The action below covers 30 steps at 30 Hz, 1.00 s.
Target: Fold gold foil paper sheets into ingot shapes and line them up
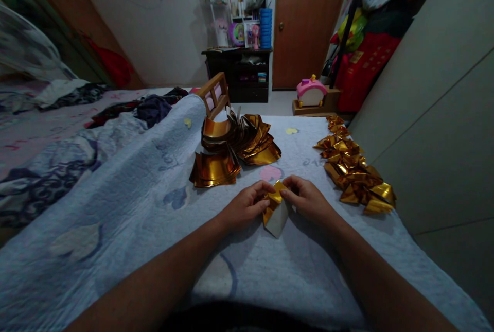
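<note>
A partly folded sheet of gold paper (276, 216) with a pale grey underside lies between my two hands, near the middle of the bed. My left hand (249, 202) is closed on its left side, thumb and fingers pressing the gold face. On the upper right edge, my right hand (304, 194) pinches the same sheet. Beyond my hands sits a fanned pile of loose gold sheets (216, 168). Along the right edge of the bed runs a row of folded gold pieces (349, 164).
A pale blue quilted cover (154, 249) with heart prints lies beneath everything. Rumpled clothes (152, 110) are at the left. Further off stand a wooden rail (212, 90), a dark cabinet (237, 77) and a pink toy case (311, 92). A pale wardrobe (436, 116) borders the right side.
</note>
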Each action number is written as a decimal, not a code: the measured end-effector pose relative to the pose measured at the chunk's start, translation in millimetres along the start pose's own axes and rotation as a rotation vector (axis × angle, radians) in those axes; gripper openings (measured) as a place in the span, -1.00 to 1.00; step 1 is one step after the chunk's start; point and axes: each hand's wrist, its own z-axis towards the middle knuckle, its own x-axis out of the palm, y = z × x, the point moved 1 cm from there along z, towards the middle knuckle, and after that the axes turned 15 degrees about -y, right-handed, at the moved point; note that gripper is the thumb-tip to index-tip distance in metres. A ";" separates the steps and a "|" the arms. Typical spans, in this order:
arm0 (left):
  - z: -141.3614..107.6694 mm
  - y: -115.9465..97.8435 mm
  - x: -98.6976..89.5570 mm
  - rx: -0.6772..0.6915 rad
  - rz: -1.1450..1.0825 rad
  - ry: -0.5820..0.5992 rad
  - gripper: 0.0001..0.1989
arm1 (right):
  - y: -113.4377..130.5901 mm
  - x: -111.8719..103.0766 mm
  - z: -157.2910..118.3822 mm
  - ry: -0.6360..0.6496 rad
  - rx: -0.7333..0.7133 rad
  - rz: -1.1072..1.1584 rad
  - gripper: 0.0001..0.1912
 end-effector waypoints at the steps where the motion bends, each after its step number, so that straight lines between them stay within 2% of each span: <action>1: 0.0 -0.3 0.1 -0.003 -0.018 0.003 -0.72 | 0.5 -1.3 0.3 0.011 0.021 0.031 -0.86; 4: 0.0 -1.9 -0.2 0.016 0.030 -0.017 -0.75 | 1.8 -3.6 0.5 0.035 0.066 0.088 -0.86; 6: 0.2 -3.4 -0.6 0.069 0.169 -0.049 -0.78 | 1.5 -3.1 0.4 0.030 0.048 0.057 -0.90; 11: 0.3 -6.0 0.1 0.393 0.646 -0.113 -0.80 | -4.8 2.9 0.6 -0.023 -0.124 -0.302 -0.84; 14: -0.8 -4.1 2.3 0.490 0.814 -0.094 -0.79 | -9.5 6.4 1.3 -0.045 -0.192 -0.485 -0.86; 17: -1.9 -1.9 4.7 0.570 0.945 -0.103 -0.82 | -11.7 7.3 1.8 -0.068 -0.224 -0.572 -0.89; 23: -1.5 5.7 9.0 0.746 1.048 -0.036 -0.82 | -9.1 6.3 2.2 -0.030 -0.212 -0.520 -0.90; 30: -2.0 11.3 8.7 0.807 1.094 0.012 -0.78 | -7.1 10.2 5.1 -0.033 -0.195 -0.481 -0.89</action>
